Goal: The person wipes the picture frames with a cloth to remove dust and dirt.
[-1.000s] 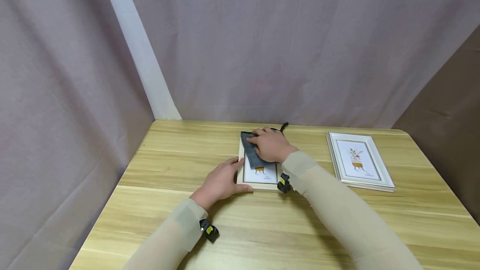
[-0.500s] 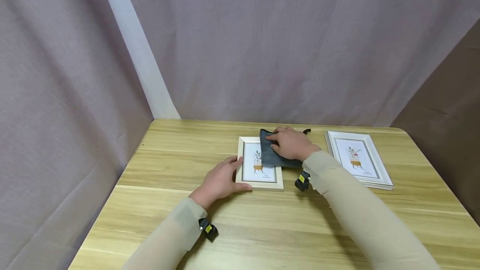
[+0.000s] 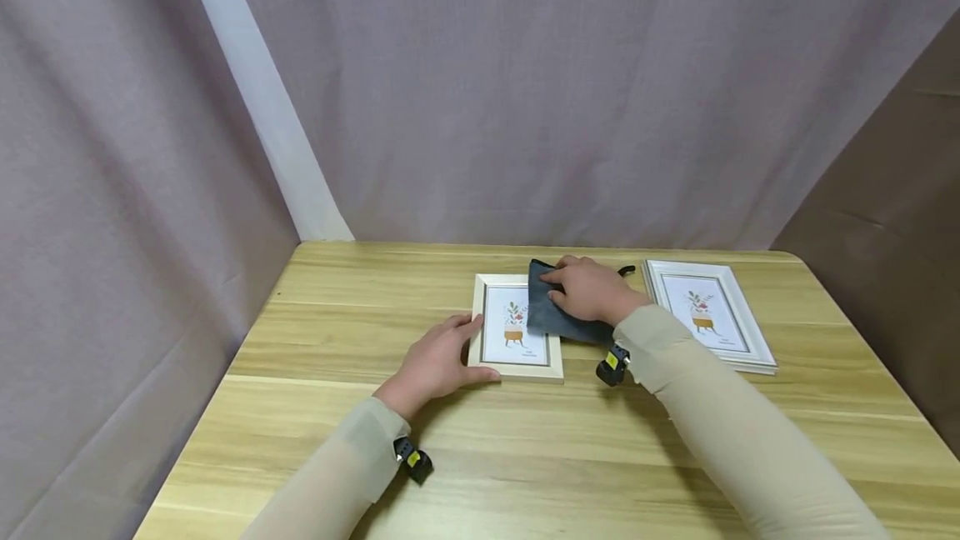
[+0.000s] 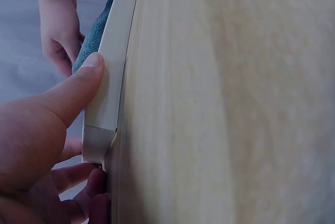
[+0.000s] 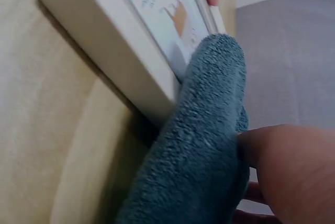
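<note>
A cream picture frame (image 3: 517, 372) with a potted-plant print lies flat on the wooden table. My left hand (image 3: 437, 359) grips its near left corner, thumb along the near edge and fingers at the left side. In the left wrist view that thumb presses against the frame's side (image 4: 111, 72). Over the frame's right part lies a folded grey-blue cloth (image 3: 551, 319), hanging past the right edge. My right hand (image 3: 592, 288) holds this cloth from above. The right wrist view shows its fluffy pile (image 5: 204, 130), with my thumb against it.
To the right, close by my right hand, white picture frames (image 3: 753, 315) lie stacked, the top one with a similar plant print. A mauve curtain (image 3: 487, 107) hangs behind the wooden table (image 3: 510, 465). Each wrist carries a small black camera.
My right hand has slid the cloth to the right across the frame, uncovering most of the print. My left hand keeps its grip on the corner. The head view has shifted slightly.
</note>
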`<state>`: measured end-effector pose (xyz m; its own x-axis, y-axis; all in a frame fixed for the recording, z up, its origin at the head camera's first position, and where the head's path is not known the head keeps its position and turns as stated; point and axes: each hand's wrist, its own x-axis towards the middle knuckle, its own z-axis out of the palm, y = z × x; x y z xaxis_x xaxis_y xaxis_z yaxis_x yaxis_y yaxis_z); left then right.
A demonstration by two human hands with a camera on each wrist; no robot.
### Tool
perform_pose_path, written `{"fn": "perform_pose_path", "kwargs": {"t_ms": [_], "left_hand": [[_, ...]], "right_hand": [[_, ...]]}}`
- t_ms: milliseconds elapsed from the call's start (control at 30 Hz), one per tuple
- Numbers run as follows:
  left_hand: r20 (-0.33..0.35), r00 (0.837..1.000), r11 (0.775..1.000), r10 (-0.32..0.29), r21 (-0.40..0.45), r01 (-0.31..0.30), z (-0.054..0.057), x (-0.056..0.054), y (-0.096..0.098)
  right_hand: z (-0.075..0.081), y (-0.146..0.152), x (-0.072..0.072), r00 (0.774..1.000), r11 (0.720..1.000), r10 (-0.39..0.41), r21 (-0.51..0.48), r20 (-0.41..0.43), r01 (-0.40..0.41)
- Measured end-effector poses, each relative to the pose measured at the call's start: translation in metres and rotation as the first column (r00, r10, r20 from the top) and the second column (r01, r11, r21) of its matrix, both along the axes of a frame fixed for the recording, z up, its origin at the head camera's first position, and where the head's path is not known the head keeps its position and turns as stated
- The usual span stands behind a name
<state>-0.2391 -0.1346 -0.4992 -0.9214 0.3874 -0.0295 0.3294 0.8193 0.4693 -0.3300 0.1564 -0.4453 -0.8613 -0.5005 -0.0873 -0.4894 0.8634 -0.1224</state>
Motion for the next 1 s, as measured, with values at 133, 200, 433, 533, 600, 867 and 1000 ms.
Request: {"fn": "perform_pose_path", "kwargs": {"t_ms": [133, 200, 433, 533, 600, 867, 1000], "left_hand": [[-0.008, 1.0, 1.0, 0.001, 0.001, -0.001, -0.001, -0.001, -0.001], [-0.015, 1.0, 1.0, 0.001, -0.004, -0.001, -0.002, -0.002, -0.002], [-0.029, 1.0, 1.0, -0.005, -0.008, 0.005, -0.004, -0.004, -0.003], [-0.026, 1.0, 1.0, -0.005, -0.017, 0.004, -0.004, -0.004, -0.004], [-0.031, 1.0, 1.0, -0.006, -0.017, 0.006, -0.004, -0.005, -0.004], [-0.041, 0.999, 1.0, -0.002, -0.006, 0.002, -0.005, -0.008, -0.001], [-0.043, 0.999, 1.0, 0.0, -0.002, 0.0, -0.007, -0.009, 0.001]], "right_hand": [[-0.007, -0.004, 0.003, 0.998, 0.999, 0.031, 0.012, -0.063, -0.03], [-0.009, -0.005, 0.004, 0.996, 0.999, 0.04, 0.015, -0.085, -0.039], [-0.014, -0.01, 0.011, 0.992, 0.999, 0.031, 0.038, -0.122, -0.027], [-0.014, -0.014, 0.012, 0.99, 0.998, 0.028, 0.066, -0.135, -0.019], [-0.012, -0.018, 0.013, 0.99, 0.996, 0.023, 0.083, -0.138, -0.011], [-0.007, -0.025, 0.016, 0.994, 0.995, 0.01, 0.098, -0.108, 0.0], [-0.008, -0.024, 0.017, 0.994, 0.996, 0.005, 0.086, -0.106, 0.004]]}}
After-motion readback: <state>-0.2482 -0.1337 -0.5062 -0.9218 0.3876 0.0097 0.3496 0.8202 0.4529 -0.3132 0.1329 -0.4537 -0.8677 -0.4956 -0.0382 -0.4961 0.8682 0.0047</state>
